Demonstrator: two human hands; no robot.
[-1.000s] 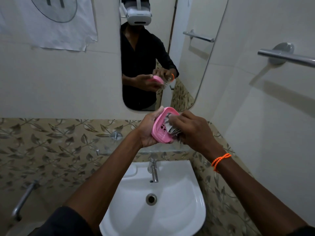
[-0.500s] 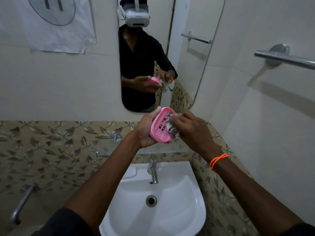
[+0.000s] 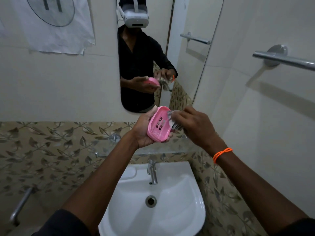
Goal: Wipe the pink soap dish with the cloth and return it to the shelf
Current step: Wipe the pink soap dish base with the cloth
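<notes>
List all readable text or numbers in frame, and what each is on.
"11": dark digits inside a drawn circle on the white paper sheet stuck to the wall, top left; the top is cut off by the frame edge.
Pink soap dish, headset in the mirror, tap: no readable markings.

Black sleeves (image 3: 63, 222) (rolled up), orange beaded wristband (image 3: 222, 154).

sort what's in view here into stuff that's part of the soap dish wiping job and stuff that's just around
Part of the job:
- pink soap dish, held in the left hand
- cloth, bunched in the right hand
- glass shelf below the hands

Just around:
- white sink and tap
- mirror
- towel rail
- paper sheet on the wall
</notes>
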